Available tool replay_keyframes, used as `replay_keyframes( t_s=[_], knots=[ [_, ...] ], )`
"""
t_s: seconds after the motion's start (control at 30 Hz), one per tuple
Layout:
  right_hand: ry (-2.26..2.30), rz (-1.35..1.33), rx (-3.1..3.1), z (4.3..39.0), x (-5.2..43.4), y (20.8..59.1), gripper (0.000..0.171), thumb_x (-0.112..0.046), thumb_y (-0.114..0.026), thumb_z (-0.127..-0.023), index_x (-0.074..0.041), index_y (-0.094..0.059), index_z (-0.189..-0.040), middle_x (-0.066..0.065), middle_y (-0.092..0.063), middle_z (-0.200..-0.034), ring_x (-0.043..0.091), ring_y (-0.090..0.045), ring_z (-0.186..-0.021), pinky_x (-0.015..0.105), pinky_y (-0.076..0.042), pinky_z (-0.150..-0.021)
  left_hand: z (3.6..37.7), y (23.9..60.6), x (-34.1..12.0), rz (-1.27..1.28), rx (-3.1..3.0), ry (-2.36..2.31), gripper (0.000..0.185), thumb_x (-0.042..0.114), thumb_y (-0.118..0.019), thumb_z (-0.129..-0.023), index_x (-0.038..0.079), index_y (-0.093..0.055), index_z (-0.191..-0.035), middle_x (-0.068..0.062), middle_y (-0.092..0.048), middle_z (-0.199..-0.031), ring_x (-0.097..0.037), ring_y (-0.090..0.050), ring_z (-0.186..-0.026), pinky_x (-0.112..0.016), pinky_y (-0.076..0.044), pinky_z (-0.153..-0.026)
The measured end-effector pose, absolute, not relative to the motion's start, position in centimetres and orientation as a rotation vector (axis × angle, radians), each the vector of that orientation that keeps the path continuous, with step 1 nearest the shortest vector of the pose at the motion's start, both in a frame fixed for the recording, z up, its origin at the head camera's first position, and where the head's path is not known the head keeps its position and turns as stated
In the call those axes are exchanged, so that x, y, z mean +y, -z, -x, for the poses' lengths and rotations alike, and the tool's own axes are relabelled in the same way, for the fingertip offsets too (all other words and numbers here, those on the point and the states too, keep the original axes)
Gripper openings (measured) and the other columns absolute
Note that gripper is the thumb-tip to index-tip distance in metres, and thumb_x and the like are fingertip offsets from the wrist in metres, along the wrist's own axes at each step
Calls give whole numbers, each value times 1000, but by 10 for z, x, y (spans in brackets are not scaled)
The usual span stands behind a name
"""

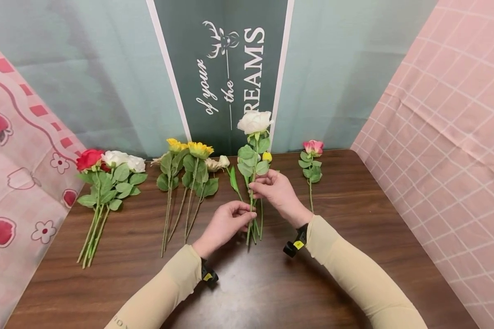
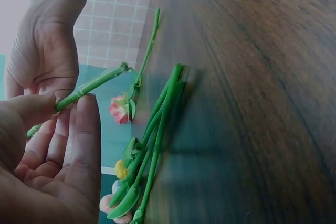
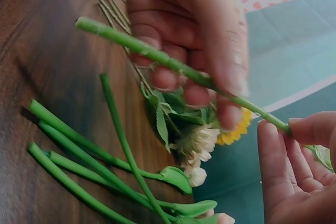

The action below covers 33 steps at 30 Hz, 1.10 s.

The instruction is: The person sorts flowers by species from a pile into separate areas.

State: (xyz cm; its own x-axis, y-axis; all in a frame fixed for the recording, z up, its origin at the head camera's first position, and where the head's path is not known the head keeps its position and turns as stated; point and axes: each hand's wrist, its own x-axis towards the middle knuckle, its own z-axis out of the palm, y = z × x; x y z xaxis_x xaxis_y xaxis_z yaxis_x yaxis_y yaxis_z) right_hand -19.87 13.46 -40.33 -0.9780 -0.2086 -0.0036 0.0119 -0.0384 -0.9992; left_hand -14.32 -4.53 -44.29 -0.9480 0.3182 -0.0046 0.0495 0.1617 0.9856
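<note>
The left hand (image 1: 226,222) pinches the lower green stem of a tall white artificial rose (image 1: 254,122), the right hand (image 1: 276,192) pinching it higher up, lifted over loose green stems (image 1: 255,228) on the dark wooden table (image 1: 354,214). Thin fingertip grips (both ends) could let it twist and drop.

Head view evenly lit, sharp; soft glare seen on table (image 1: 255,283). Wrist views dimmer, nearest fingers blurred, backgrounds defocused.

White rose (image 1: 254,122), green leafy stem (image 1: 253,183), held upright-tilted above table, mid-stem pinched.
</note>
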Motion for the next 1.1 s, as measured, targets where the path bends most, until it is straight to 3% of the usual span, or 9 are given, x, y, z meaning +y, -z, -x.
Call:
replay_keyframes(
  t_s=[0.13,0.3,0.4,0.5,0.63,0.87,1.1],
  knots=[
    [2109,289,2061,197,125,405,34,-1,-70,-93,13,-57,-122,15,-72,-101,20,-72,-82,36,-62,-77,142,438,-59,-359,2332,-1835,15,14,-72,-97,3,-72,-107,-13,-73,-93,-19,-70,-70,-41,-62,-68],
    [1963,476,2159,194,116,406,31,-8,-65,-99,8,-61,-126,27,-69,-112,36,-72,-94,49,-59,-86,138,424,-101,-352,2544,-1734,16,16,-73,-96,7,-73,-109,-8,-74,-95,-19,-69,-71,-35,-61,-67],
    [1815,590,2303,190,112,407,26,-12,-65,-101,1,-66,-123,23,-70,-110,37,-70,-98,47,-59,-86,135,414,-142,-305,2737,-1578,17,19,-73,-97,8,-74,-110,-6,-73,-94,-18,-68,-72,-33,-58,-66],
    [1630,698,2471,185,107,408,22,-16,-67,-101,-8,-68,-121,12,-72,-113,25,-70,-100,41,-58,-86,132,409,-193,-229,2941,-1374,20,22,-72,-97,8,-73,-111,-5,-73,-94,-17,-64,-72,-34,-55,-64],
    [1279,912,2690,178,98,411,29,-25,-65,-102,-14,-67,-129,0,-69,-127,14,-64,-113,37,-54,-94,124,408,-263,-119,3183,-1095,19,20,-71,-98,4,-74,-108,-10,-74,-93,-23,-65,-74,-41,-52,-66],
    [770,1284,2822,172,75,417,47,-34,-63,-103,-11,-58,-143,7,-55,-147,27,-41,-144,41,-31,-119,106,427,-342,152,3211,-870,27,23,-69,-99,-3,-73,-106,-16,-74,-92,-21,-63,-72,-38,-48,-62],
    [558,1391,2793,171,56,426,59,-36,-64,-102,-9,-49,-151,13,-42,-158,33,-29,-151,46,-23,-123,107,445,-358,260,3037,-959,29,23,-68,-100,-6,-71,-103,-11,-73,-83,-16,-67,-65,-35,-52,-57]
  ],
)
